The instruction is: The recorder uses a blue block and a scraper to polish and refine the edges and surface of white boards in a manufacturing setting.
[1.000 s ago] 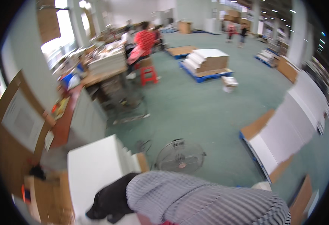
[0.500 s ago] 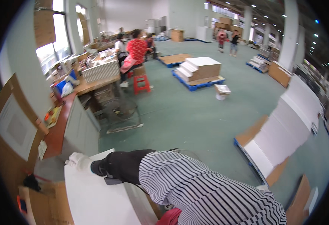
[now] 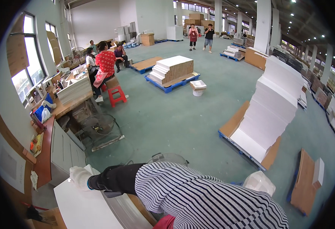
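My right arm, in a black-and-white striped shirt with a black lower sleeve, reaches across the bottom of the view toward the left. My right hand [image 3: 81, 178] wears a white glove. It is closed over the far edge of a white board [image 3: 87, 208], with the finger ends partly hidden. The board lies flat, and layered pale edges of a stack [image 3: 117, 212] show beside it. A bit of red cloth [image 3: 164, 223] appears below my sleeve. My left hand is out of view.
A red-topped cabinet [image 3: 48, 150] stands left of the board, with a floor fan [image 3: 100, 128] beyond. White boards [image 3: 268, 110] lean stepped on a blue pallet at right. A white plastic-wrapped bundle [image 3: 260, 183] sits beyond my arm. Several people [image 3: 105, 63] are farther back.
The view has swung to the right, so the room's things appear farther left. More of the plastic-wrapped bundle now shows. My right hand stays at the board's edge.
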`<state>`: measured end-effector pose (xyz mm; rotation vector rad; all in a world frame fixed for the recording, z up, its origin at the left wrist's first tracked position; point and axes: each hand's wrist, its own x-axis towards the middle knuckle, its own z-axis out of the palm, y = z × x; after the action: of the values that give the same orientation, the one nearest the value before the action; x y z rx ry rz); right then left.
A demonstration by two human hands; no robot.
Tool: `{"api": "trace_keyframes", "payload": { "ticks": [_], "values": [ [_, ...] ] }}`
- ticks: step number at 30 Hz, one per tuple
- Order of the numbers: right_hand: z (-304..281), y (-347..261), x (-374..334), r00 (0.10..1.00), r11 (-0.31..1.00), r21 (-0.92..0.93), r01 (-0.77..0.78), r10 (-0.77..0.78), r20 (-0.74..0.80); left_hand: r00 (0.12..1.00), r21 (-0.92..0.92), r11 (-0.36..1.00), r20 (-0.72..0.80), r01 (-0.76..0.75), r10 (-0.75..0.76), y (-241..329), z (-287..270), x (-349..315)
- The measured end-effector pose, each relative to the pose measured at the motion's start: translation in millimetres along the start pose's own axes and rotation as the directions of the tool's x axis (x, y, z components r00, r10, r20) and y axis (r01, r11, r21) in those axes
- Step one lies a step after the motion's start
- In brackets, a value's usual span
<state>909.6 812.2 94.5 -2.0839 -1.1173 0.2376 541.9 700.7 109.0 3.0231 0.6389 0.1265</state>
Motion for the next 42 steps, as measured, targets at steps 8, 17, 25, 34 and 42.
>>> {"api": "trace_keyframes", "payload": {
  "ticks": [8, 17, 25, 34, 42],
  "values": [
    [17.7, 7.3, 17.2, 0.995, 0.965, -0.247, 0.094, -0.088, 0.036, 1.0, 0.02, 1.0, 0.006, 0.011, -0.011, 4.8, -1.9, 1.2],
    [13.3, 4.9, 12.0, 0.979, 0.917, -0.344, 0.201, -0.176, 0.104, 1.0, 0.028, 0.999, 0.014, 0.018, -0.019, 8.7, -4.5, 7.5],
    [4.0, -0.2, 4.1, 0.986, 0.917, -0.363, 0.163, -0.14, 0.088, 0.999, 0.031, 0.999, 0.015, 0.027, -0.028, 11.2, -6.1, 10.5],
    [-14.5, -8.2, -0.6, 0.983, 0.915, -0.38, 0.137, -0.079, 0.165, 0.999, 0.035, 0.998, 0.006, 0.044, -0.044, 13.1, -8.0, 7.3],
    [-8.9, -10.9, -10.9, 0.994, 0.944, -0.322, 0.076, -0.049, 0.093, 0.997, 0.025, 0.997, 0.003, 0.072, -0.073, 13.2, -6.1, -1.4]
  ]
}}
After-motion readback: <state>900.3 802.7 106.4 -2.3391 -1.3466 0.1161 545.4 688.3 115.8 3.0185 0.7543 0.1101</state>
